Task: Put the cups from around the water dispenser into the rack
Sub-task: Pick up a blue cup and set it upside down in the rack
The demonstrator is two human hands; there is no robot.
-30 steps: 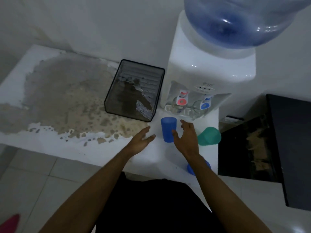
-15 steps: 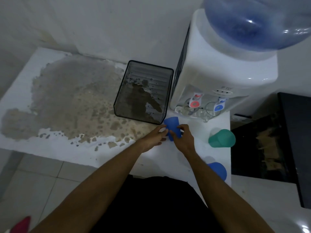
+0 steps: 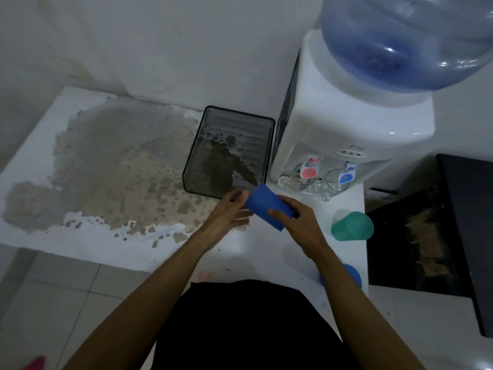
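Nearest the wearer, a second blue cup (image 3: 352, 275) sits at the front edge of the desk (image 3: 149, 252), partly hidden behind the right forearm. Just beyond it, a green cup (image 3: 352, 226) lies tipped on its side, well clear of both hands. Neither is in the rack yet, so by the look of it 2 cups are left to collect after this one.

Further in, both hands meet on 1 blue cup (image 3: 262, 205), lifted off the desk and tilted. The right hand (image 3: 298, 222) has its grip closed around the cup's lower body, thumb across the wall. The left hand (image 3: 229, 214) is half open, fingertips touching the cup's other end; it seems to steady or turn the cup, probably so it goes in the right way up.

Beyond the hands, the black mesh rack (image 3: 229, 113) stands empty with its near rim just past the cup, so the carry is short. Beside the rack on the right stands the water dispenser (image 3: 333, 121), with its blue bottle (image 3: 400, 38) on top.
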